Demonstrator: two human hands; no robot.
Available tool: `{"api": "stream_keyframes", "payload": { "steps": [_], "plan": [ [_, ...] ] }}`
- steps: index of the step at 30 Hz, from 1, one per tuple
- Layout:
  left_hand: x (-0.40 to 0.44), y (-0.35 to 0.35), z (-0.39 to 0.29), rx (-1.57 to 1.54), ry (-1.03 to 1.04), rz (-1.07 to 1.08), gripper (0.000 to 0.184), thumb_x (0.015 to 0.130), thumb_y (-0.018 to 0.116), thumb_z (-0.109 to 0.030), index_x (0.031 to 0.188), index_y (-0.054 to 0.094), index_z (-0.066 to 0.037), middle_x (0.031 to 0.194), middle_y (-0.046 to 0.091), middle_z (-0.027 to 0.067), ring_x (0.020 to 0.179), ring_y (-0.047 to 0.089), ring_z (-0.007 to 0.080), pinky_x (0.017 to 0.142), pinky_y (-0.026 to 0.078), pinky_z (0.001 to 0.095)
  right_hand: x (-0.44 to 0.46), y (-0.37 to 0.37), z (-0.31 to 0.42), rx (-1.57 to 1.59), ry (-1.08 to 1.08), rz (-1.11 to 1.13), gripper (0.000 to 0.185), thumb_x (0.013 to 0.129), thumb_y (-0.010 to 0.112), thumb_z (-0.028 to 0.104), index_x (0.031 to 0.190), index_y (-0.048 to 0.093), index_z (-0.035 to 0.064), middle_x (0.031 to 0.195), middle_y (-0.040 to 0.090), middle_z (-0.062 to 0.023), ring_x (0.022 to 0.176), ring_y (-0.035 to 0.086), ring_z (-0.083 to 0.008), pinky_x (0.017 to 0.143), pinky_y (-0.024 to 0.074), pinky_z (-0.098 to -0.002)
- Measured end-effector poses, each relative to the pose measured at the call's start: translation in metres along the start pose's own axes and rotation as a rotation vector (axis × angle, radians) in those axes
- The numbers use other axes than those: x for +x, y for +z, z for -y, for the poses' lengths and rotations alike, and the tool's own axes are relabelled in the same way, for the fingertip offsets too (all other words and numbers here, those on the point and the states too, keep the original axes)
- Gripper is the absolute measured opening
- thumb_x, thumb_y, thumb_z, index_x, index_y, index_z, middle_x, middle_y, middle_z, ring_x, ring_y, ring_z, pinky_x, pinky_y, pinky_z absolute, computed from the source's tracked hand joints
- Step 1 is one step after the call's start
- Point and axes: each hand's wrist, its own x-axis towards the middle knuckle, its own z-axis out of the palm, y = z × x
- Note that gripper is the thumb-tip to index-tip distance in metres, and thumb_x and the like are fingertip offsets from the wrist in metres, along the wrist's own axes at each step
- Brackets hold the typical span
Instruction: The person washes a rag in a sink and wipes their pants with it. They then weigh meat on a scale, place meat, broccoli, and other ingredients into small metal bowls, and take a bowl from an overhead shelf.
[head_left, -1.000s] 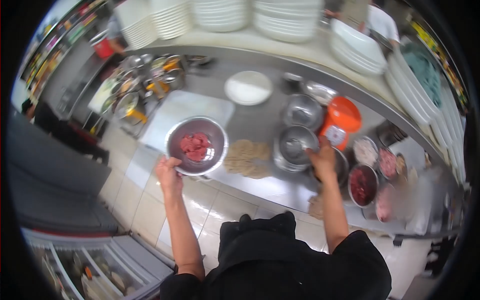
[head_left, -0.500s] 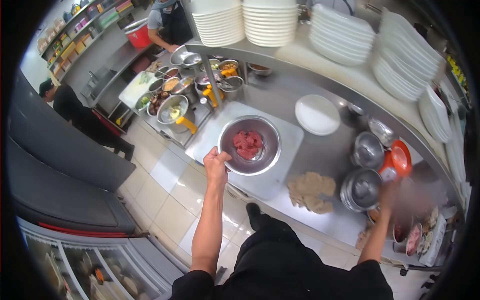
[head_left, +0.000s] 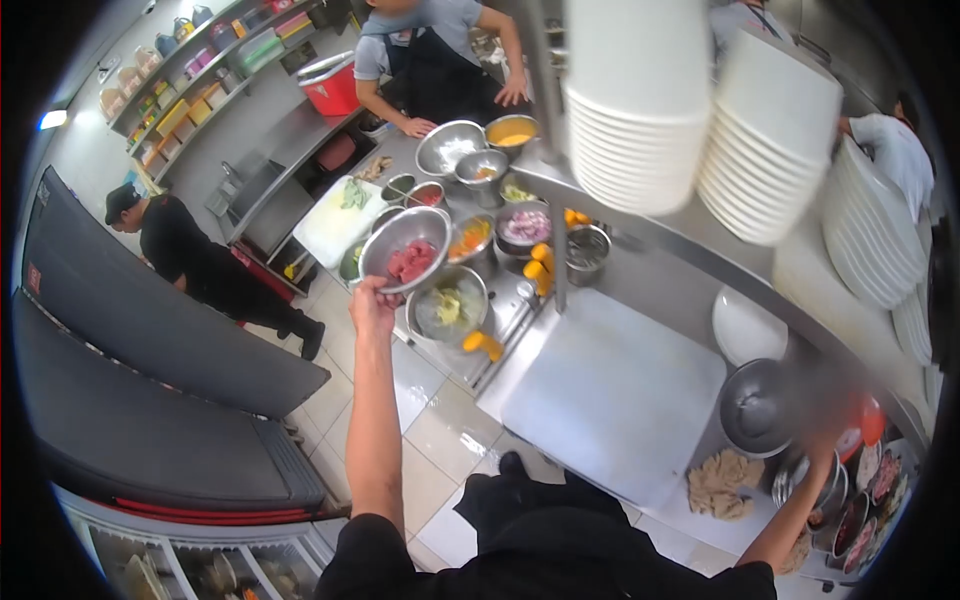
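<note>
At ten o'clock in the view, the bare left hand (head_left: 373, 305) has its grip closed on the near rim of a round, shiny stainless-steel bowl (head_left: 393, 236), which appears slightly tilted and carries a small mound of raw red meat (head_left: 411, 261). Half a second ago that bowl hung over the flat white rectangular board (head_left: 610, 390); now it has swung well to the left of it, and the board lies at four o'clock on the grey steel worktop (head_left: 660, 275). The meat has travelled with the bowl, so I judge the work to be in a carrying stage. Just beside the bowl, at its five o'clock, stands a deep steel pan (head_left: 479, 289) with a yellow handle (head_left: 483, 345) and pale, yellowish contents. Towards four o'clock in the view, the right hand (head_left: 828, 440) reaches among metal bowls near an orange-red scale (head_left: 872, 420), beyond a crumpled tan cloth (head_left: 722, 485); blur covers it, so I cannot tell whether its grip is wide, narrow or holding anything.
</note>
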Motion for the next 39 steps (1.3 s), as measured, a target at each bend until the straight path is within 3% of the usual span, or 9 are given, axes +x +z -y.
{"api": "stream_keyframes", "payload": {
  "steps": [9, 12, 15, 24, 29, 33, 36, 37, 39],
  "plan": [
    [0.315, -0.006, -0.050, -0.003, 0.008, -0.268, 0.009, 0.066, 0.048, 0.003, 0.068, 0.057, 0.004, 0.052, 0.044, 0.0057, 0.047, 0.049, 0.0175, 0.057, 0.051, 0.0383, -0.081, 0.108, 0.175, 0.210, 0.715, 0.273, 0.017, 0.055, 0.067, 0.006, 0.056, 0.052, -0.0025, 0.049, 0.048, -0.0063, 0.049, 0.048, -0.0132, 0.047, 0.0362, -0.0302],
    [0.414, -0.026, -0.035, 0.040, -0.113, -0.137, 0.014, 0.066, 0.048, 0.004, 0.073, 0.060, 0.007, 0.051, 0.044, 0.0067, 0.047, 0.049, 0.0175, 0.057, 0.050, 0.0374, -0.120, 0.146, 0.169, 0.065, 0.502, 0.101, 0.015, 0.056, 0.066, 0.003, 0.055, 0.051, -0.0008, 0.050, 0.048, -0.0046, 0.047, 0.047, -0.0118, 0.044, 0.0360, -0.0282],
    [0.466, -0.026, -0.017, 0.085, -0.126, -0.272, 0.016, 0.069, 0.049, 0.001, 0.075, 0.062, 0.009, 0.052, 0.046, 0.0087, 0.046, 0.047, 0.0170, 0.058, 0.048, 0.0354, -0.142, 0.152, 0.245, 0.390, 0.862, 0.061, 0.015, 0.061, 0.064, 0.003, 0.056, 0.050, 0.0032, 0.054, 0.049, -0.0005, 0.045, 0.045, -0.0089, 0.038, 0.0370, -0.0241],
    [0.611, -0.051, 0.033, 0.216, -0.372, 0.255, 0.017, 0.079, 0.054, -0.009, 0.092, 0.065, -0.005, 0.082, 0.064, 0.0035, 0.062, 0.049, 0.0115, 0.071, 0.041, 0.0279, -0.173, 0.163, 0.358, 0.459, 0.957, -0.236, 0.016, 0.065, 0.062, 0.004, 0.058, 0.047, 0.0064, 0.054, 0.047, 0.0013, 0.045, 0.043, -0.0071, 0.040, 0.0365, -0.0221],
    [0.645, -0.059, 0.054, 0.232, -0.464, 0.495, 0.029, 0.081, 0.054, -0.016, 0.107, 0.058, -0.004, 0.099, 0.062, 0.0060, 0.076, 0.054, 0.0151, 0.077, 0.043, 0.0330, -0.196, 0.169, 0.388, 0.306, 0.870, -0.289, 0.014, 0.066, 0.061, 0.003, 0.060, 0.048, 0.0066, 0.053, 0.045, 0.0022, 0.048, 0.040, -0.0052, 0.043, 0.0318, -0.0210],
    [0.559, -0.057, 0.013, 0.352, -0.442, 0.321, 0.059, 0.087, 0.049, -0.033, 0.132, 0.026, -0.003, 0.130, 0.039, 0.0152, 0.121, 0.040, 0.0282, 0.094, 0.035, 0.0475, -0.227, 0.168, 0.390, 0.165, 0.935, -0.290, 0.013, 0.063, 0.063, 0.006, 0.057, 0.051, 0.0036, 0.054, 0.047, 0.0013, 0.051, 0.041, -0.0070, 0.046, 0.0334, -0.0245],
    [0.547, -0.100, -0.004, 0.150, -0.473, 0.415, 0.040, 0.086, 0.053, -0.032, 0.116, 0.045, -0.006, 0.128, 0.042, 0.0142, 0.117, 0.042, 0.0251, 0.095, 0.034, 0.0388, -0.253, 0.162, 0.387, 0.164, 0.950, -0.339, 0.013, 0.060, 0.063, 0.009, 0.058, 0.053, 0.0010, 0.056, 0.050, -0.0002, 0.053, 0.044, -0.0089, 0.048, 0.0359, -0.0259],
    [0.537, -0.121, -0.017, 0.099, -0.538, 0.827, 0.031, 0.089, 0.050, -0.029, 0.111, 0.051, -0.006, 0.121, 0.050, 0.0116, 0.111, 0.048, 0.0227, 0.088, 0.043, 0.0352, -0.261, 0.159, 0.385, 0.144, 0.977, -0.330, 0.012, 0.060, 0.063, 0.009, 0.059, 0.054, 0.0004, 0.056, 0.051, -0.0007, 0.054, 0.044, -0.0093, 0.049, 0.0365, -0.0263],
    [0.389, -0.098, -0.049, -0.059, -0.573, 0.657, 0.026, 0.094, 0.042, -0.028, 0.090, 0.056, -0.006, 0.087, 0.063, 0.0113, 0.079, 0.062, 0.0197, 0.068, 0.055, 0.0308, -0.285, 0.157, 0.373, 0.171, 0.994, -0.327, 0.012, 0.059, 0.062, 0.010, 0.058, 0.055, -0.0002, 0.055, 0.050, -0.0023, 0.053, 0.045, -0.0103, 0.049, 0.0368, -0.0273]
  ]
}}
